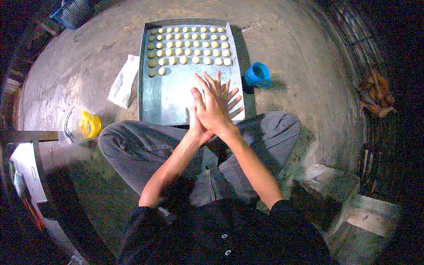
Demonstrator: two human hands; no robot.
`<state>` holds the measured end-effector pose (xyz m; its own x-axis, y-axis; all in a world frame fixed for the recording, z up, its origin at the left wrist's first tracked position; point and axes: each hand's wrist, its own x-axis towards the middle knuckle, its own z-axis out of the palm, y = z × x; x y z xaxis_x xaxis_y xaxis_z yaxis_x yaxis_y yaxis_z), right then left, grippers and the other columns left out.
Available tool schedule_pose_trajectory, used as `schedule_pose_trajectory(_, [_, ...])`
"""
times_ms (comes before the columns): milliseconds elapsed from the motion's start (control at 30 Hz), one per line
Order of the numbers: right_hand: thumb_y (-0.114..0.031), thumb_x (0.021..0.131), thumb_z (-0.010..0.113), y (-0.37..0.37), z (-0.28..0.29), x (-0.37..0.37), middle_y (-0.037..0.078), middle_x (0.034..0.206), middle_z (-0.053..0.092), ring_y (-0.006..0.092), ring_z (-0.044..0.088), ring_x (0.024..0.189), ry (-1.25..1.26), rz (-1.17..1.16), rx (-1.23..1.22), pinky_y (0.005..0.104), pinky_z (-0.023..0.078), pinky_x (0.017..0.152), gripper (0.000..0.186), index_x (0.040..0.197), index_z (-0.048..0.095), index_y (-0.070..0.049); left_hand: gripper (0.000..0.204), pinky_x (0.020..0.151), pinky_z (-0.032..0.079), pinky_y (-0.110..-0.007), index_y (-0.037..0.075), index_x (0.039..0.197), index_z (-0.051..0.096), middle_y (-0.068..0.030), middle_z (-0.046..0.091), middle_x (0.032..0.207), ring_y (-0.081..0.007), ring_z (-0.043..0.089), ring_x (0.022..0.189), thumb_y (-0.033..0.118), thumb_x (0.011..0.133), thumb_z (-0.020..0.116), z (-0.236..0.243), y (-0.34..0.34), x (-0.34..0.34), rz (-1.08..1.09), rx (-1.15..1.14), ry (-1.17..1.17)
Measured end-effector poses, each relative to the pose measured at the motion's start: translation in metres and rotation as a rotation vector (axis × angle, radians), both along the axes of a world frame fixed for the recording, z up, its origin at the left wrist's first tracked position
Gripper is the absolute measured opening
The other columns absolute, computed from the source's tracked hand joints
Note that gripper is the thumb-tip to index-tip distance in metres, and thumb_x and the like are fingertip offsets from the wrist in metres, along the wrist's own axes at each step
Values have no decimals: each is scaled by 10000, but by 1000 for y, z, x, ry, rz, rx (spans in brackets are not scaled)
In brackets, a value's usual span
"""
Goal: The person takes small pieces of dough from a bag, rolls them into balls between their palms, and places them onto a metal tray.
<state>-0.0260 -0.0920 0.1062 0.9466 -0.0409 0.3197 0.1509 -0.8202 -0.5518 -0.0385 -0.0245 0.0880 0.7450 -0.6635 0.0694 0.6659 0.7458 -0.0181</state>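
Note:
My right hand lies across my left hand, palm against palm, above the near part of a metal baking tray. The fingers of both hands are stretched out and apart; those of the left poke out beyond the right hand's edge. Anything between the palms is hidden. Rows of small, round, pale dough balls fill the far half of the tray. The nearest row holds just two, at its left end.
Right of the tray stands a blue mug. A white sheet lies along its left side. A clear tub with something yellow sits by my left knee. At far left is a blue basket; a block is at lower right.

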Motion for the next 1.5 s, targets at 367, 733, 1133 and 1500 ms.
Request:
schedule_pose_trajectory(367, [-367,1030,491,-7,0,9,182,1410,544,466,321,1422,-9,45,230,631,136,1181,457,1399,520,-99,850,1194,250,-561,145,1580,240,-128,299,1611,-369,325,1456,727,962,291,-3,3,4,-43,-93,65])
schedule_pose_trajectory(733, [-390,1033,468,-6,-5,19,207,1327,602,404,506,1299,150,2,342,626,157,1175,491,1436,472,-110,852,1195,232,-587,159,1562,281,-135,330,1592,-374,316,1458,744,945,333,6,6,6,18,57,126])
schedule_pose_trajectory(1133, [-358,1013,501,23,-14,7,214,1160,660,379,590,1143,-101,-89,-51,613,234,1139,475,1378,533,-54,970,1179,256,-598,89,1555,267,-205,341,1572,-422,349,1433,809,905,285,-22,5,11,-69,-643,96])
schedule_pose_trajectory(1500, [-250,1014,494,-2,2,-29,296,1491,407,500,317,1413,-131,94,144,611,201,1166,460,1416,491,-26,959,1213,221,-521,77,1566,254,-168,324,1594,-360,304,1469,792,927,241,-8,11,19,154,354,-56])
